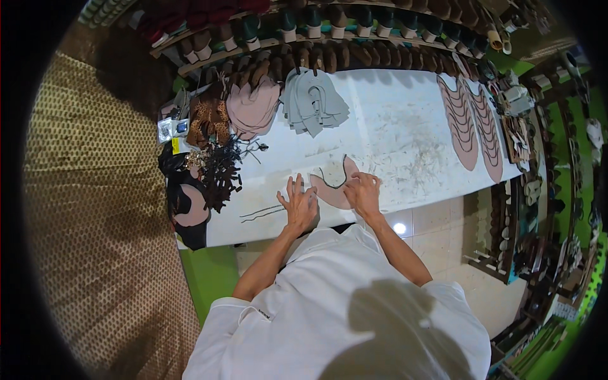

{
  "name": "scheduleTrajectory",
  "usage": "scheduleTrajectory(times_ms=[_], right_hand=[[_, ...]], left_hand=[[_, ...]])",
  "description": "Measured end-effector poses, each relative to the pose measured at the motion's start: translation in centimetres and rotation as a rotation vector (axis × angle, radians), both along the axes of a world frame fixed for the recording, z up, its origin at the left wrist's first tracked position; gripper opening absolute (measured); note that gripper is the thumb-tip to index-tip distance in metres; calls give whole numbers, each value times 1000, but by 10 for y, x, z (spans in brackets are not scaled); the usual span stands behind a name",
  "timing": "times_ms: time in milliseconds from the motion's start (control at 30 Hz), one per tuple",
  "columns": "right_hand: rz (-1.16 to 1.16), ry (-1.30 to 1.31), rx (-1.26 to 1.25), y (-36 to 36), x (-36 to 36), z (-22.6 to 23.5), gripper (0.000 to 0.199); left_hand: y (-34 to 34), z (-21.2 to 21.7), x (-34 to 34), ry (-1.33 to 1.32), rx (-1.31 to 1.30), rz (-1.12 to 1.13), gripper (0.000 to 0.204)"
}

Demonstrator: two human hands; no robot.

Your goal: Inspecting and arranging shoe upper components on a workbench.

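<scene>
A pink, U-shaped shoe upper piece [334, 194] lies at the near edge of the white table, its curve toward me. A thin black strip runs along its inner edge, with one end standing up at the right arm. My left hand [300, 204] pinches the piece's left tip between thumb and forefinger, the other fingers fanned out. My right hand [364, 193] is closed over the right arm, fingertips on the edge by the strip. What lies under the fingers is hidden. Two narrow dark strips [261, 213] lie left of my left hand.
Grey cut pieces [314, 104] and pink ones [253, 107] are stacked at the back. Dark trimmings [221, 171] heap at the left. Two pink columns of overlapping curved pieces [461, 126] lie on the right of the table [392, 101]. Shelved shoes [364, 28] line the far side.
</scene>
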State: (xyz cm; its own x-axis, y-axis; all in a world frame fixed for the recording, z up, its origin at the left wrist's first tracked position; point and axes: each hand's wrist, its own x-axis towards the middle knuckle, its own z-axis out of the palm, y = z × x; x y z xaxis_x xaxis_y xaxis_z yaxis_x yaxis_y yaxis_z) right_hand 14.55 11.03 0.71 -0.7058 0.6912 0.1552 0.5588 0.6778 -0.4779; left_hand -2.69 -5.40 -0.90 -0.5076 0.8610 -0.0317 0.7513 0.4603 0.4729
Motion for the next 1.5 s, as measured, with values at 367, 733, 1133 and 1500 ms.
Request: scheduleTrajectory(times_ms=[367,733,1133,1500], right_hand=[[245,-22,-131,31,-42,-19,16],[-234,91,-266,75,-24,-20,21],[-563,611,-411,155,-49,4,24],[-538,1130,-895,196,-70,19,20]], left_hand=[[22,10,34,-21,-86,122,37],[22,12,32,-39,-128,167,39],[20,10,28,-69,-118,141,37],[24,19,21,-59,-146,61,32]])
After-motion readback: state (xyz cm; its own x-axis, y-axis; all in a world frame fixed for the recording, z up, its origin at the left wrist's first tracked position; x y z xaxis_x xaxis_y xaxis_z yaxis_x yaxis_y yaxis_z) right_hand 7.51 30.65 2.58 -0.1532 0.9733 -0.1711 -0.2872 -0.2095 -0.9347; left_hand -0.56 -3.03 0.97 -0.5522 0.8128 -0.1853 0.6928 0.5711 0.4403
